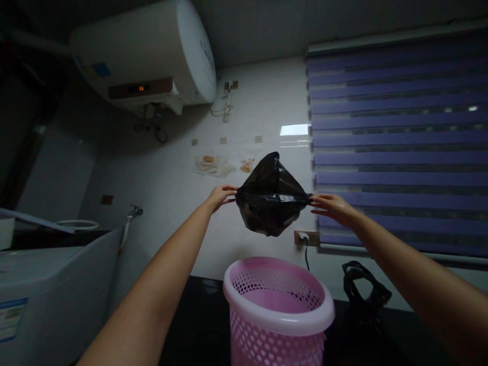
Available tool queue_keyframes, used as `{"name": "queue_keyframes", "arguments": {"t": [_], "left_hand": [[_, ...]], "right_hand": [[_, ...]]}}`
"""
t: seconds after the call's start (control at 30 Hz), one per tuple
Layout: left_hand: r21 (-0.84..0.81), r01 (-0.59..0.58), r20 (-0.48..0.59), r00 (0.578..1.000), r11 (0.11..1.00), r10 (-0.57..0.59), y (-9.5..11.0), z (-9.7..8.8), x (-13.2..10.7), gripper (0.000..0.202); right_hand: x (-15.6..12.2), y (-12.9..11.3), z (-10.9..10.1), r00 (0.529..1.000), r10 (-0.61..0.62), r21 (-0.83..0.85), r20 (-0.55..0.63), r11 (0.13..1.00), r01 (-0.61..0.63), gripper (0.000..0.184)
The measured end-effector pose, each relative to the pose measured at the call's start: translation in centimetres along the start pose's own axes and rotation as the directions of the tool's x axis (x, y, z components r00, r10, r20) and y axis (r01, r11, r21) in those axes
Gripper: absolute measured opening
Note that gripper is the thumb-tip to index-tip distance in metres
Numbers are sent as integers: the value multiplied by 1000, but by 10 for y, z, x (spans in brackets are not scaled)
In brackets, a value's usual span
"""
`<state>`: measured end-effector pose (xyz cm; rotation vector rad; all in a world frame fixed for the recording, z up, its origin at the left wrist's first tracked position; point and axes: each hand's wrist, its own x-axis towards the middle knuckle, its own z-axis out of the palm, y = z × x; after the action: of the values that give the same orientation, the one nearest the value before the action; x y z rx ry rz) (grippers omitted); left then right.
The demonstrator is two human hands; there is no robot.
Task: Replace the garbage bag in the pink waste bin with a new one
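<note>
A black plastic garbage bag (272, 208) is stretched sideways in the air between my two hands. My left hand (221, 196) pinches its left corner, and my right hand (331, 206) grips the right corner. The bag's upper edge rises to a peak, while its lower part bulges downward; what lies inside, if anything, I cannot make out. Below the bag stands a pink perforated plastic basket (282, 317), upright, with its round mouth facing up. The bag and the basket are apart.
Another black plastic bag (366, 290) with loop handles stands right of the basket on a dark surface. A washing machine (57, 279) is at left, near a wall tap (134, 211). A water heater (145, 56) hangs above. A purple striped blind (400, 152) covers the right wall.
</note>
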<state>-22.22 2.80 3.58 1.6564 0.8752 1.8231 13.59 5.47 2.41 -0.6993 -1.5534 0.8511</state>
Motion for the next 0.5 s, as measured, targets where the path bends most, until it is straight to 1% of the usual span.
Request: {"name": "queue_keyframes", "arguments": {"t": [0.13,0.27,0.37,0.5], "left_hand": [[-34,-9,-13,1000,999,9,-13,4,-6,24],[-50,-7,-12,1000,999,6,-25,6,-13,35],[-46,2,-14,1000,999,-3,-33,6,-19,36],[-32,9,-21,1000,999,-10,-42,5,-27,37]], "right_hand": [[-7,20,1,999,-17,-1,-38,1000,17,8],[-10,39,0,996,-42,28,-78,999,44,16],[-13,49,3,992,-46,40,-119,998,51,18],[-19,59,9,989,-60,39,-138,997,66,23]]}}
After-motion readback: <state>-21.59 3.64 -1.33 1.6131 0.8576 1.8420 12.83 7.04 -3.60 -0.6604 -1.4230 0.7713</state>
